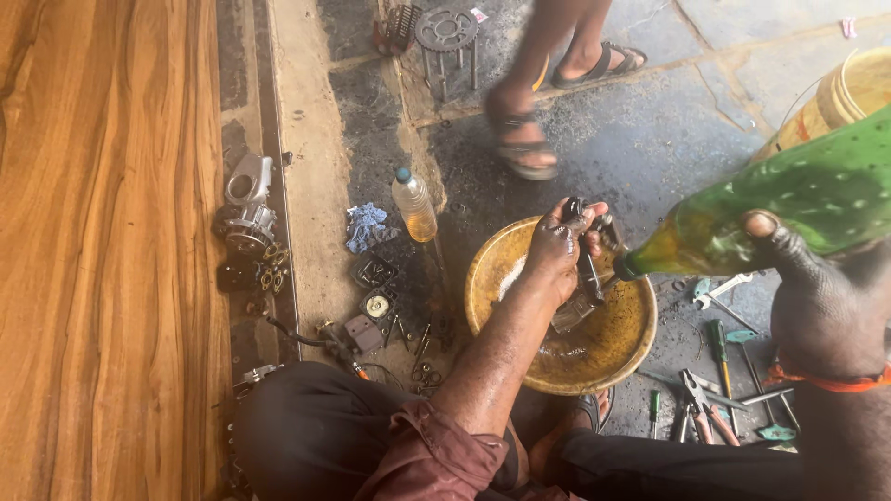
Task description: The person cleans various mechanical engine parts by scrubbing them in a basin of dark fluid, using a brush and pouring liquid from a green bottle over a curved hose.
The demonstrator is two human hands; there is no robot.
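Note:
My left hand (557, 249) grips a small dark metal engine part (583, 269) over a yellow bowl (487, 278) that holds some liquid. My right hand (817, 297) holds a green glass bottle (789, 199) tilted down, its neck pointing at the part above the bowl. Both hands are grimy with oil. I sit on the ground with the bowl between my legs.
A plastic bottle of yellowish liquid (414, 204), a blue rag (365, 225) and engine parts (249, 218) lie to the left. Pliers, screwdrivers and wrenches (719, 380) lie right of the bowl. Another person's sandalled feet (524, 139) step past. A sprocket (446, 30) and a bucket (849, 93) stand beyond.

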